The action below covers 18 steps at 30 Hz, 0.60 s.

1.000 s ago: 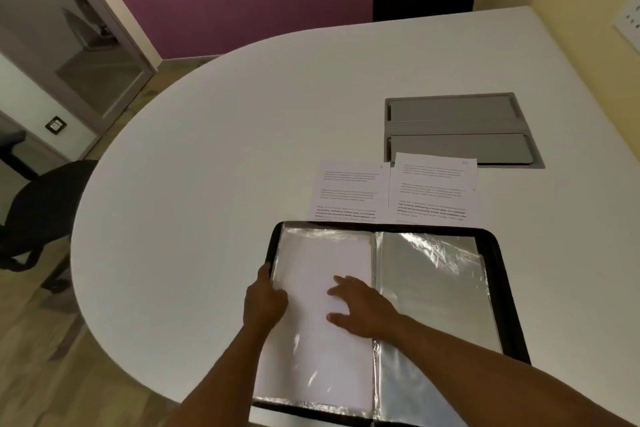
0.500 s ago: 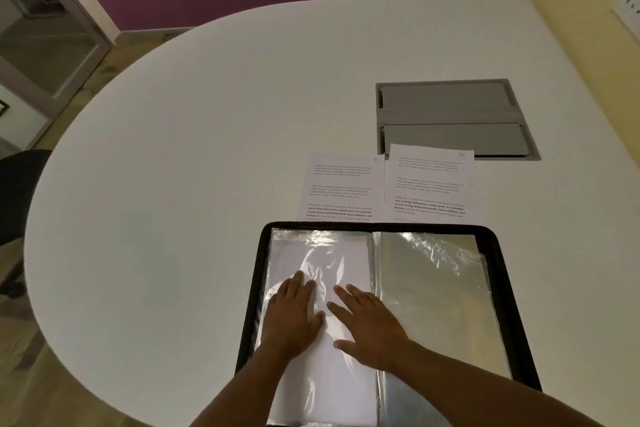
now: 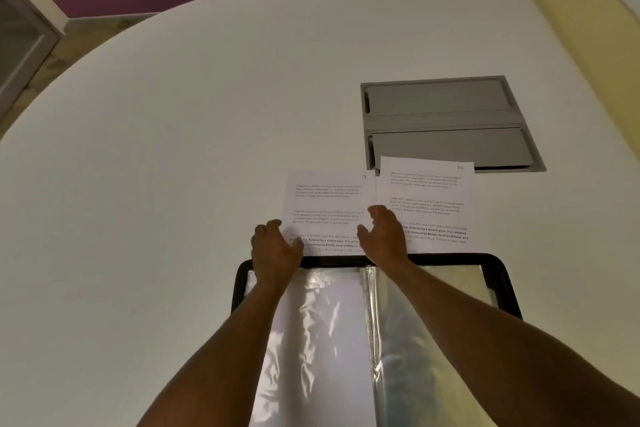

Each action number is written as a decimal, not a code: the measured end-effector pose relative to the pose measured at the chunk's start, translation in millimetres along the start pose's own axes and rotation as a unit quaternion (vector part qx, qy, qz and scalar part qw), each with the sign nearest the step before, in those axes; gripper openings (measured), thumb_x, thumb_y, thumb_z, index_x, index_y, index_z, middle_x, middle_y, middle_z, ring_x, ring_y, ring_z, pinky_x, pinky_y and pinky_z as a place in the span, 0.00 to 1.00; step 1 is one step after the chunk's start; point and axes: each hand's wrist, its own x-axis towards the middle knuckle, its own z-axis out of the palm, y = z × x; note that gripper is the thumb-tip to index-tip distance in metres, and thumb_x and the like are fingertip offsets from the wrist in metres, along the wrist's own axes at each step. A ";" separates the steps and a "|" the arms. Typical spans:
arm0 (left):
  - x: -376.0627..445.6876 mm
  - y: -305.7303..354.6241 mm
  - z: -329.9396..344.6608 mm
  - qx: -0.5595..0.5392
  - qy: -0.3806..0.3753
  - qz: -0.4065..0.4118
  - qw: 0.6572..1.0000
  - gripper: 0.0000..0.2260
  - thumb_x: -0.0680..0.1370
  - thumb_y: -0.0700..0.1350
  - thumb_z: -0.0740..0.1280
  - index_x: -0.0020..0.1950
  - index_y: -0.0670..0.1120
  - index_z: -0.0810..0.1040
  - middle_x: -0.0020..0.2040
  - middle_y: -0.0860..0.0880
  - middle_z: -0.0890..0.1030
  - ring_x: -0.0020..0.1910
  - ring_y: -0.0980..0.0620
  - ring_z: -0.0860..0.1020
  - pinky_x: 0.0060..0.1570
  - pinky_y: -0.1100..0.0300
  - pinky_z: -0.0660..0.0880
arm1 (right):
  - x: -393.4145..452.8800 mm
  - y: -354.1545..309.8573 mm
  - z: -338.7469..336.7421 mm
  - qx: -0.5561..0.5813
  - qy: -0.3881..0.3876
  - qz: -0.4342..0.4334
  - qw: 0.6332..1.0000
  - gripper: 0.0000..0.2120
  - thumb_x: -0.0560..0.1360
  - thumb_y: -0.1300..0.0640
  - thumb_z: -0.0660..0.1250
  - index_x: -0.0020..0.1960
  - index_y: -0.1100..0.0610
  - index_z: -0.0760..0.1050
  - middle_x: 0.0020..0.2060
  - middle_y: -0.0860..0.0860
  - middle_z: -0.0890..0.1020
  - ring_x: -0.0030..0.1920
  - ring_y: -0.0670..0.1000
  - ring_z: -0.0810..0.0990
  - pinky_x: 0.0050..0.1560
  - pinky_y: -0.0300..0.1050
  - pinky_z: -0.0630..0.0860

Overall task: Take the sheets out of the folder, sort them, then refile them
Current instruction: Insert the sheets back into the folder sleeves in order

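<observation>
Both hands [image 3: 275, 246] at sheet [image 3: 329, 204] edges

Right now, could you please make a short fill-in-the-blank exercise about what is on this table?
1. Both hands, the left hand and the right hand, are at the printed sheet on the ____ side.
2. The other sheet partly covers the ____ hatch set in the table.
3. The open folder has a ____ border.

Missing words: left; grey; black
</observation>
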 end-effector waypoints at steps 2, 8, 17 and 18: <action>25.0 9.9 3.4 0.011 -0.022 -0.045 0.999 0.32 0.73 0.54 0.72 0.72 0.43 0.65 0.66 0.41 0.70 0.66 0.41 0.69 0.63 0.45 0.69 | 27.6 -6.4 -1.1 0.010 -0.003 0.037 0.999 0.23 0.76 0.58 0.67 0.70 0.59 0.67 0.64 0.57 0.74 0.62 0.55 0.74 0.62 0.45 0.70; 67.1 29.9 16.2 0.042 -0.029 -0.122 0.991 0.36 0.68 0.59 0.74 0.68 0.42 0.67 0.63 0.42 0.72 0.64 0.41 0.71 0.61 0.45 0.71 | 80.5 -13.2 4.7 -0.001 -0.001 0.091 0.996 0.29 0.76 0.57 0.68 0.74 0.59 0.63 0.69 0.56 0.70 0.68 0.56 0.70 0.66 0.46 0.68; 94.5 27.5 24.1 -0.057 -0.043 -0.163 0.984 0.12 0.69 0.52 0.69 0.43 0.44 0.77 0.44 0.46 0.81 0.46 0.44 0.80 0.50 0.51 0.79 | 109.2 -8.3 12.3 0.010 0.010 0.151 0.988 0.28 0.74 0.57 0.70 0.71 0.61 0.66 0.64 0.57 0.75 0.63 0.55 0.75 0.60 0.45 0.72; 93.8 29.7 22.2 -0.069 -0.040 -0.156 0.985 0.07 0.71 0.47 0.67 0.38 0.44 0.75 0.39 0.47 0.79 0.42 0.46 0.79 0.47 0.54 0.78 | 110.3 -7.6 12.7 0.007 0.010 0.151 0.988 0.28 0.74 0.57 0.70 0.71 0.61 0.66 0.64 0.57 0.75 0.63 0.55 0.75 0.61 0.45 0.72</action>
